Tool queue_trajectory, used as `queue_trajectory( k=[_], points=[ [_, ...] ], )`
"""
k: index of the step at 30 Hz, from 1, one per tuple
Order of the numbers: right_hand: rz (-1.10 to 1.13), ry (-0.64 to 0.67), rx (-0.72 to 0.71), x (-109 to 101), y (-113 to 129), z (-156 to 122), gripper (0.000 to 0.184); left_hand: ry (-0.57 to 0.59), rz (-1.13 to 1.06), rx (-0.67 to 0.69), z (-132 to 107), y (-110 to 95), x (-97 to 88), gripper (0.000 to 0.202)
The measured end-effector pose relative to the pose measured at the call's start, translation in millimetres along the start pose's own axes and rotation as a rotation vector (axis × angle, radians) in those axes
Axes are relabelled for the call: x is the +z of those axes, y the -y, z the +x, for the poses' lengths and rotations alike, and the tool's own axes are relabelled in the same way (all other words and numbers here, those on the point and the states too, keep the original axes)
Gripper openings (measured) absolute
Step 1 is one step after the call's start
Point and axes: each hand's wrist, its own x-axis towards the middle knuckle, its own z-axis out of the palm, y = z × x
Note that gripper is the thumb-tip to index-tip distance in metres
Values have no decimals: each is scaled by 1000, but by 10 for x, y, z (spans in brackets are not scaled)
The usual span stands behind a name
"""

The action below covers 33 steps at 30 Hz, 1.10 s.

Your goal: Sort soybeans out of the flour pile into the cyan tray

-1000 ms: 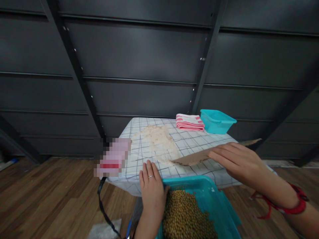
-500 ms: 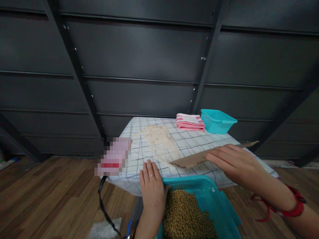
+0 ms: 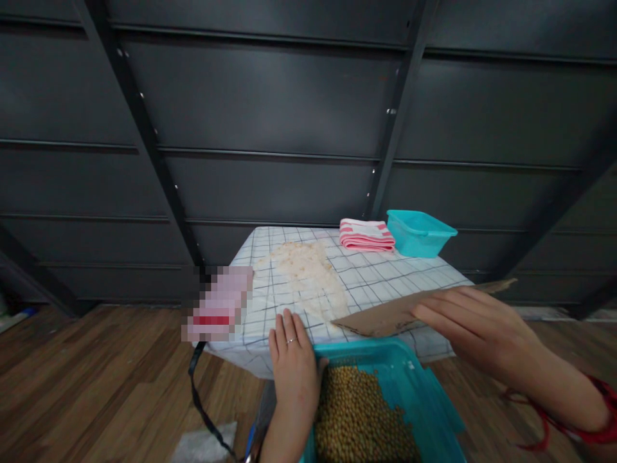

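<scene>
My right hand (image 3: pixel 475 321) grips a brown piece of cardboard (image 3: pixel 380 315), its edge tilted down over the front of the checked cloth. Just past the cardboard's left tip, a pale powdery spread (image 3: pixel 313 273) lies on the cloth. My left hand (image 3: pixel 294 360), with a ring on one finger, lies flat with fingers stretched at the cloth's front edge. Its thumb reaches beside the rim of a turquoise tub (image 3: pixel 405 370). Many small round tan beans or seeds (image 3: pixel 359 411) are heaped inside this tub, mostly toward its left.
The white checked tablecloth (image 3: pixel 270 238) covers a small table. At its back right are a folded pink-and-white towel (image 3: pixel 367 235) and another turquoise tub (image 3: pixel 419 238). A blurred-out pink object (image 3: pixel 219 302) with a black strap hangs at the left edge. Dark panels stand behind.
My right hand and the cardboard have shifted right and slightly toward me, with the cardboard's front edge now lower, near the tub rim. My left hand has stayed nearly still.
</scene>
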Motion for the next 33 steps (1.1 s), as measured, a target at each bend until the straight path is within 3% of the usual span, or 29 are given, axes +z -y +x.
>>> queue_trajectory(
  k=[8, 21, 27, 33],
  points=[
    [52, 31, 24, -16, 0, -76, 37, 3, -8, -8, 20, -8, -21, 63],
    [160, -61, 81, -83, 27, -55, 31, -10, 12, -11, 29, -7, -30, 67],
    [136, -52, 51, -141, 31, -106, 48, -28, 21, 2, 31, -14, -27, 68],
    [192, -1, 71, -96, -13, -252, 51, -17, 21, -13, 36, -19, -31, 67]
  ],
)
